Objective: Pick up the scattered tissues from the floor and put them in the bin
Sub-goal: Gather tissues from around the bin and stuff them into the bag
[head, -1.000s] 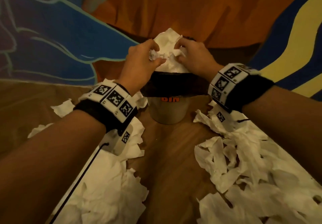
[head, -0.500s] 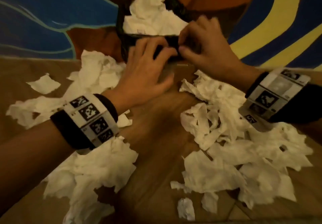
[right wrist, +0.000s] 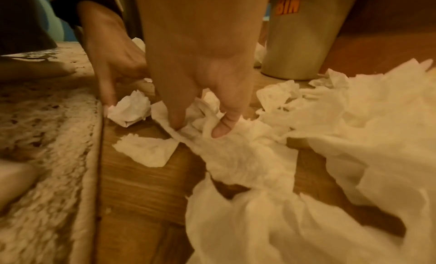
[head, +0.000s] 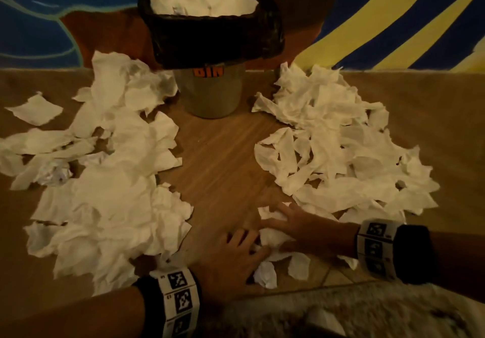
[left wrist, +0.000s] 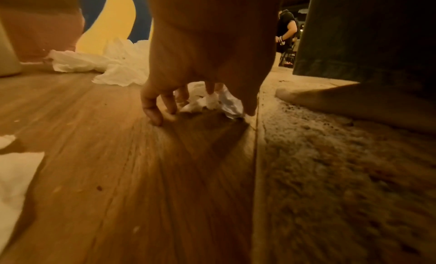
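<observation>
Both of your hands are down on the wood floor [head: 223, 159] at the lower centre of the head view, closing in on the same small clump of tissue [head: 273, 238]. Your right hand [head: 296, 226] comes in from the right, and the right wrist view shows its thumb and a finger pinching a fold of that clump [right wrist: 212, 122], so it is gripping tissue. Your left hand [head: 231, 253] reaches from below with fingers spread and bent toward the floor; in the left wrist view the fingertips [left wrist: 154, 117] touch bare wood with the paper just beyond them, so that hand is relaxed and holds nothing yet. It looks placed to scoop from the opposite side, so the two hands can squeeze the loose scraps into one load.

A crumpled ball [head: 265, 276] and a flat scrap [head: 299, 265] lie just beside your left hand, near the edge of the shaggy rug [head: 367, 311].

The bin [head: 212, 88] stands at the top centre, its black liner [head: 217, 40] folded over the rim, white tissue already heaped above it.

Big piles [head: 105, 180] fill the left of the frame and more [head: 341, 148] the right, so by my reckoning most of the job is ahead of you.
</observation>
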The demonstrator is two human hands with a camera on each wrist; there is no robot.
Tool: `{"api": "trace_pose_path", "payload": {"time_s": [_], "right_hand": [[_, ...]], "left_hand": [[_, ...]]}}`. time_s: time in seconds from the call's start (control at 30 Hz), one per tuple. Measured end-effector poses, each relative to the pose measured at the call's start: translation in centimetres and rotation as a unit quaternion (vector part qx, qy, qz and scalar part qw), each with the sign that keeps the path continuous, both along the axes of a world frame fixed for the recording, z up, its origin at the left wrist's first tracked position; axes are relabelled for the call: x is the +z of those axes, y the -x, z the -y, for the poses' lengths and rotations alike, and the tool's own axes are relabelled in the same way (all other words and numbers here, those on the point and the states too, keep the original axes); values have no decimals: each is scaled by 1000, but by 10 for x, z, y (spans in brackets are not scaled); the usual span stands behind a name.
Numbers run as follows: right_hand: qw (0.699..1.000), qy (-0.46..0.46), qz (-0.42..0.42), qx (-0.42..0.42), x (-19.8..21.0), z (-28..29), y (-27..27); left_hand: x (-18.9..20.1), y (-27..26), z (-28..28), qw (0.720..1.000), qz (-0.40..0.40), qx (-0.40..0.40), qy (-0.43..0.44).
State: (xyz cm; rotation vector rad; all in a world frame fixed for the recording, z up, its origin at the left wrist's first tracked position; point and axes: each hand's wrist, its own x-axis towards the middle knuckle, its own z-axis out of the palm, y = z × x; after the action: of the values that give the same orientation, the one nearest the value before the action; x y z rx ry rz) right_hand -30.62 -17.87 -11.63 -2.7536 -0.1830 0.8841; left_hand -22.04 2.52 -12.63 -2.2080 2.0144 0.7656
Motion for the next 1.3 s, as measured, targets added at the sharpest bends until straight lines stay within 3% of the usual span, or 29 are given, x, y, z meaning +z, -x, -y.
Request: {"api": "trace_pose_path", "payload": {"time_s": [0.1, 0.27, 0.43, 0.53, 0.63, 0.77, 0.97, 1.07, 1.13, 1.23, 1.3], "right_hand": [[999, -37, 18, -1, -6, 7, 0], [986, -99, 4, -135, 7, 23, -21], [933, -245, 97, -246, 41, 39, -54], [906, -269, 157, -287, 86, 36, -77], [910, -236, 224, -257, 132, 31, -104], [878, -263, 328, -228, 183, 36, -156], [803, -328, 452, -206, 235, 61, -240], [733, -323, 531, -277, 252, 67, -277], [709, -303, 549, -322, 261, 65, -295], [714, -317, 508, -362, 259, 58, -314], [745, -267, 464, -397, 248, 53, -324]], "left_hand": [[-2, 0, 5, 999, 11, -35, 4], [-8, -1, 9, 991, -87, -91, 34], [-12, -13, 5, 978, -205, 0, 28], [2, -33, 7, 965, -241, 61, 87], [27, -60, 11, 953, -227, 129, 152], [64, -104, 19, 916, -196, 200, 286], [153, -176, 34, 847, -105, 281, 440], [194, -207, 43, 830, -41, 298, 470], [216, -226, 51, 813, -18, 323, 483], [234, -254, 66, 795, 9, 362, 486], [238, -270, 76, 791, 39, 373, 484]]}}
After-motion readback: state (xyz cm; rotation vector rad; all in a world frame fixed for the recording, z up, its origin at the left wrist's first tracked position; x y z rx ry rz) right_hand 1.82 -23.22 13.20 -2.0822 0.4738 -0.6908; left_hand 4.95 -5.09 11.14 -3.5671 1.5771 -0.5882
